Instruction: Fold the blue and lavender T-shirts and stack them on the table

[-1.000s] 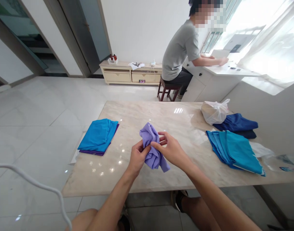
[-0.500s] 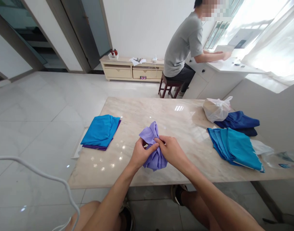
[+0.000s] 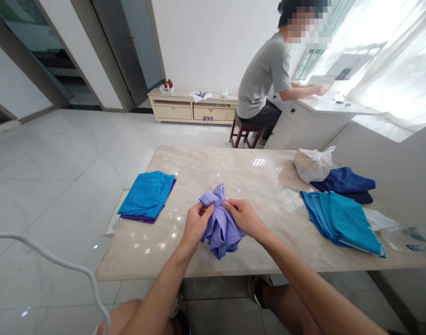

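A bunched lavender cloth (image 3: 222, 232) is held up between my hands over the near part of the marble table (image 3: 262, 186). My left hand (image 3: 195, 225) pinches its left side, the thumb lying across the gathered folds. From the right, my right hand (image 3: 246, 216) grips the same gathered part between thumb and fingers. Below the grip the cloth spreads into loose folds; a short tuft sticks up above. To the left lies a folded bright blue cloth (image 3: 143, 193) on top of a purple cloth (image 3: 139, 218).
At the right are folded teal cloths (image 3: 349, 221), dark blue cloth (image 3: 345, 181), a tied white plastic bag (image 3: 312, 165) and a clear plastic bottle (image 3: 411, 237). A white cable (image 3: 59, 258) curves through the left foreground. A person (image 3: 263, 79) sits on a stool at the far desk.
My thumbs have moved apart on the lavender cloth, and its lower folds have spread fuller. The whole scene sits slightly lower in view.
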Tool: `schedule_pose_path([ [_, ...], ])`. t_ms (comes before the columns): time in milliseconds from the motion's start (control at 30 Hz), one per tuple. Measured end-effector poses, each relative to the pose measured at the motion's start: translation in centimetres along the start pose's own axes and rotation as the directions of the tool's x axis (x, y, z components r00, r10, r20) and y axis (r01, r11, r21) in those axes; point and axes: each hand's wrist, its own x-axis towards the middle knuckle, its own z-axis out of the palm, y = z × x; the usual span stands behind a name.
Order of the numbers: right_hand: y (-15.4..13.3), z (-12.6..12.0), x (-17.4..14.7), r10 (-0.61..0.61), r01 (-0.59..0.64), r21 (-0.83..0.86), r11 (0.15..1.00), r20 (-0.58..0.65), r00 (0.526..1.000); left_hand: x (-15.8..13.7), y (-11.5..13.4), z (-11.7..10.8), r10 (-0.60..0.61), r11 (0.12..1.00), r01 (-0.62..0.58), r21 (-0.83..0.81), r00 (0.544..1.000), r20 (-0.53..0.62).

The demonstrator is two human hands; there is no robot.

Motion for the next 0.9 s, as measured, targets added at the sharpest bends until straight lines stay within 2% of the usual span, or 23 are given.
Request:
schedule_pose_path([
  [167, -1.2, 0.1, -0.7, -0.069, 0.063, -0.133, 0.989, -0.046, 0.997, -0.4, 0.7, 0.2, -0.01, 0.999, 0.009, 0.036, 1.0, 0.024],
  [333, -1.5, 0.1, -1.0, -0.085, 0.092, -0.221, 0.971, 0.038, 0.996, -0.3, 0.0, -0.1, -0.028, 0.997, 0.025, 0.075, 0.999, 0.043],
  [400, -1.2, 0.3, -0.8, -0.092, 0.1, -0.239, 0.966, 0.045, 0.995, -0.2, -0.6, -0.3, 0.011, 0.984, -0.012, 0.177, 1.0, 0.009],
  [500, -0.7, 0.7, -0.4, -0.088, 0.101, -0.26, 0.96, 0.059, 0.994, -0.2, -1.3, -0.3, 0.123, 0.903, -0.084, 0.42, 0.99, -0.068],
  [567, -0.7, 0.8, -0.2, -0.061, 0.072, -0.237, 0.969, 0.055, 0.997, -0.3, -1.4, -0.3, 0.17, 0.867, -0.105, 0.486, 0.981, -0.091],
  [767, -2.1, -0.4, -0.4, -0.09, 0.082, -0.139, 0.987, -0.049, 0.995, -0.2, -0.6, -0.5, 0.22, 0.929, -0.185, 0.32, 0.973, -0.076],
  [900, -2.4, -1.5, -0.6, -0.108, 0.102, -0.075, 0.992, -0.081, 0.991, -0.3, -0.2, -0.3, 0.15, 0.964, -0.117, 0.241, 0.981, -0.12],
])
